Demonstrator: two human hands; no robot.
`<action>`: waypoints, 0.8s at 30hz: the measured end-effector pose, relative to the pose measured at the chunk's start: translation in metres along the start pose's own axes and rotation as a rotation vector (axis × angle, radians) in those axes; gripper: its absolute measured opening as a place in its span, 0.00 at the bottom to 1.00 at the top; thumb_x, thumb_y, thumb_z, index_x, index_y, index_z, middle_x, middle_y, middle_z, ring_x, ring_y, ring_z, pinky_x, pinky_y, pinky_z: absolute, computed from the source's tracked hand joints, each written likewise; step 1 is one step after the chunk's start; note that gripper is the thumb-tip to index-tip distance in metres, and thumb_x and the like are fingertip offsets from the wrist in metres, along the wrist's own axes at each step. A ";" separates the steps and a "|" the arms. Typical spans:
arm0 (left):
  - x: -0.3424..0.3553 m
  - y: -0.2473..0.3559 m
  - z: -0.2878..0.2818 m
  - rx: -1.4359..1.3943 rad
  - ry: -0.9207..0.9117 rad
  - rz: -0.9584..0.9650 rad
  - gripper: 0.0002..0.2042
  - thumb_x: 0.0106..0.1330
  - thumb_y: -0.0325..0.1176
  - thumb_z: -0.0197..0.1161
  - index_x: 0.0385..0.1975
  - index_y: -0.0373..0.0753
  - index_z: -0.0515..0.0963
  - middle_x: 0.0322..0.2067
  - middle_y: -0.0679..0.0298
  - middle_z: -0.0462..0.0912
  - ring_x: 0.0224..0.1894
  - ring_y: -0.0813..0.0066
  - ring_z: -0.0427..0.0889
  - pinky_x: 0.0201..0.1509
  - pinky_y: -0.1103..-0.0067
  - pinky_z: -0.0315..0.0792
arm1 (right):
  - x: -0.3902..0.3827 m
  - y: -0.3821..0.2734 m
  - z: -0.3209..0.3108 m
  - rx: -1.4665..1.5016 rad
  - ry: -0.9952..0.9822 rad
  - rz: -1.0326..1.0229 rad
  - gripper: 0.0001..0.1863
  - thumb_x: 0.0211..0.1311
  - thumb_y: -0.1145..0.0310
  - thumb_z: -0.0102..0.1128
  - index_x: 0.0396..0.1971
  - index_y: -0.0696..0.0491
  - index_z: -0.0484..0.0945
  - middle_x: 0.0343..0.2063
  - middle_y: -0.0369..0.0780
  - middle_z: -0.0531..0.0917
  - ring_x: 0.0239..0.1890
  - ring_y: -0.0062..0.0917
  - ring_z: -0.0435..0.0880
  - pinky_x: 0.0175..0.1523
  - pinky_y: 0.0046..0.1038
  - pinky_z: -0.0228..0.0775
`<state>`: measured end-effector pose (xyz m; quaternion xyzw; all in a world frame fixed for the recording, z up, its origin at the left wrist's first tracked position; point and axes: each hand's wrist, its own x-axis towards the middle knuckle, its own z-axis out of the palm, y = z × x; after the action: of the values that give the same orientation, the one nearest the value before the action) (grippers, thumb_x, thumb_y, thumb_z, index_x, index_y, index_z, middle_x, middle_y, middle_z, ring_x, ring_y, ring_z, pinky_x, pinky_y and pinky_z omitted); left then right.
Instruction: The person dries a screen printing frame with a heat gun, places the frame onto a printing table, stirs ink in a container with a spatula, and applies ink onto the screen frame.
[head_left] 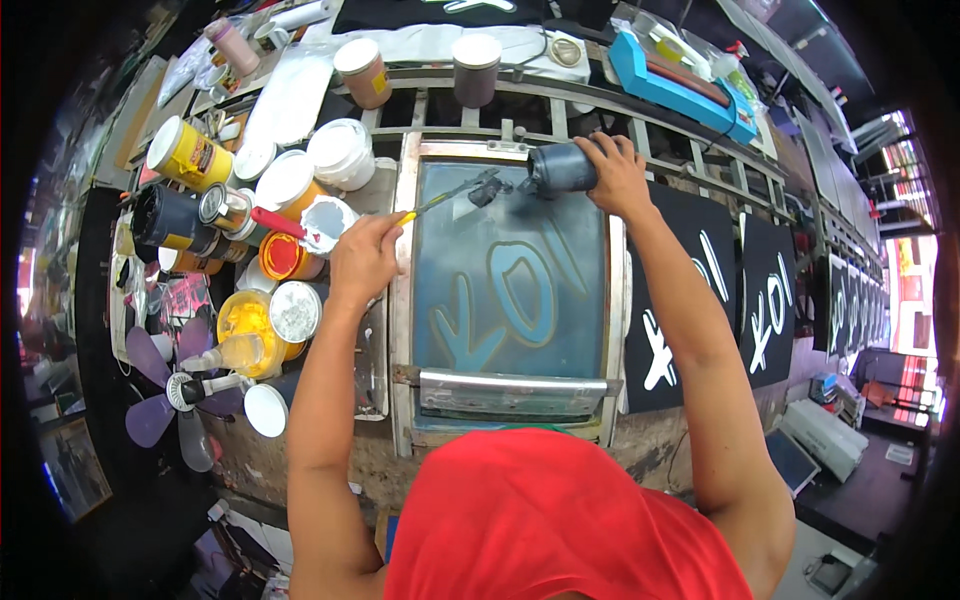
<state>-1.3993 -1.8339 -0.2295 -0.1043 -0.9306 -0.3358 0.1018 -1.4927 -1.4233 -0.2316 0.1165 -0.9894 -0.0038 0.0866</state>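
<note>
My left hand (pixel 365 255) is closed on the yellow handle of a thin spatula (pixel 455 196), whose blade reaches over the far part of a screen-printing frame (pixel 405 330). My right hand (pixel 618 175) grips a dark plastic ink jar (pixel 562 168), tipped on its side with its mouth toward the spatula. A blob of dark ink (pixel 487 191) lies by the blade, below the jar's mouth. Large pale letter shapes show in the blue-grey mesh (pixel 455 265). Across the frame's near end rests a wide metal-edged squeegee (pixel 520 392).
Several ink tubs crowd the left, including a yellow one (pixel 190 153) and a white one (pixel 340 155); a red-handled scraper (pixel 280 222) leans there. A purple-bladed fan (pixel 180 390) stands nearer. Black printed sheets (pixel 765 300) line the right, with a blue tray (pixel 680 85) beyond.
</note>
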 end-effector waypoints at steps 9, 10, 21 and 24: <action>-0.013 -0.006 -0.011 -0.017 0.021 -0.061 0.11 0.69 0.32 0.63 0.48 0.43 0.87 0.33 0.53 0.84 0.39 0.49 0.83 0.45 0.61 0.76 | 0.024 -0.034 -0.017 -0.185 0.027 -0.227 0.37 0.53 0.79 0.63 0.65 0.35 0.74 0.66 0.36 0.72 0.71 0.42 0.65 0.67 0.52 0.60; -0.016 -0.008 -0.008 -0.005 -0.003 -0.116 0.11 0.69 0.33 0.63 0.48 0.44 0.87 0.33 0.53 0.84 0.40 0.49 0.83 0.45 0.60 0.76 | 0.026 -0.039 -0.015 -0.175 0.030 -0.213 0.36 0.54 0.79 0.63 0.64 0.35 0.74 0.66 0.36 0.72 0.72 0.43 0.64 0.67 0.53 0.60; -0.041 -0.007 -0.003 -0.136 -0.018 -0.202 0.12 0.69 0.34 0.63 0.48 0.41 0.87 0.37 0.50 0.86 0.41 0.48 0.85 0.48 0.63 0.77 | 0.014 -0.019 0.000 -0.163 -0.013 -0.090 0.44 0.45 0.77 0.72 0.65 0.32 0.71 0.67 0.34 0.71 0.71 0.42 0.65 0.67 0.55 0.60; -0.040 0.001 -0.015 -0.202 -0.027 -0.193 0.13 0.70 0.36 0.62 0.48 0.40 0.86 0.37 0.50 0.87 0.40 0.49 0.87 0.48 0.64 0.78 | -0.003 0.000 0.004 0.135 -0.051 0.029 0.50 0.37 0.75 0.79 0.67 0.37 0.70 0.69 0.36 0.72 0.72 0.44 0.65 0.72 0.48 0.61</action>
<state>-1.3591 -1.8473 -0.2280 -0.0284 -0.8990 -0.4347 0.0454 -1.4907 -1.4225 -0.2361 0.1077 -0.9909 0.0610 0.0534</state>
